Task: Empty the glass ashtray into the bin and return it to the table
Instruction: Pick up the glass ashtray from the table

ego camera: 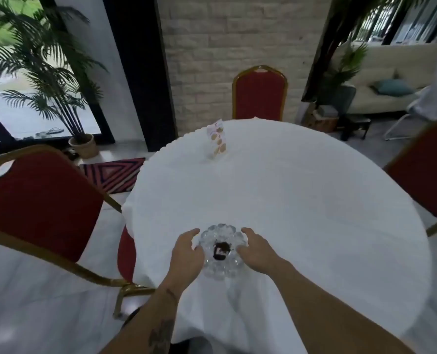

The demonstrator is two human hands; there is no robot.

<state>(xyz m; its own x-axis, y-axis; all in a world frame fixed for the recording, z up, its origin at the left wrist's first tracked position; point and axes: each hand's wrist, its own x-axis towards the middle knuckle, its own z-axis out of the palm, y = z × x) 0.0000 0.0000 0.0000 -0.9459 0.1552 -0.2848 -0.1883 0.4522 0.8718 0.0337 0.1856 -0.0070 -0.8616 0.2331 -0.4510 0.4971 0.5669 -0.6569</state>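
Observation:
A clear glass ashtray (221,251) with a bubbled rim sits near the front edge of the round table (301,200), which is covered with a white cloth. Dark ash and a butt lie in its middle. My left hand (186,254) is against its left side and my right hand (257,247) against its right side. The fingers of both hands curl around the rim. I cannot tell whether the ashtray still rests on the cloth. No bin is in view.
A standing menu card (217,139) is at the far side of the table. Red chairs with gold frames stand at the left (41,203), the back (260,94) and the right (429,172). A potted palm (59,85) and a patterned mat (112,175) are at the left.

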